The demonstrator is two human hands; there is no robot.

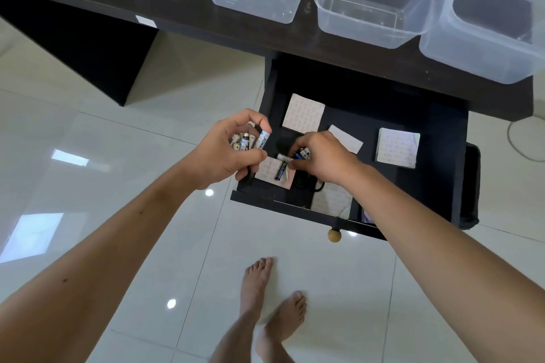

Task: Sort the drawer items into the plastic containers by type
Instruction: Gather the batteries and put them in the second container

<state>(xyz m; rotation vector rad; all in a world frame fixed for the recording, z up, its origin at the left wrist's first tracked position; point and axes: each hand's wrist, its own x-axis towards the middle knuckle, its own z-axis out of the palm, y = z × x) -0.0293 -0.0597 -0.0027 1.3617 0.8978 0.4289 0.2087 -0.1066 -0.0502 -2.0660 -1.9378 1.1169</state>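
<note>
Gathering batteries out of the drawer (442, 138) is the step in hand. The left hand (227, 150) is curled around a bundle of batteries (249, 141) over the drawer's left edge. The right hand (318, 156) pinches another battery (302, 154) near the front left corner, where a dark battery (280, 168) lies on a paper pad (265, 169). Next, I judge, comes collecting that one, then carrying all to an empty container (374, 0) on the desk's front edge. They are small white-and-blue cylinders, likely to slip.
</note>
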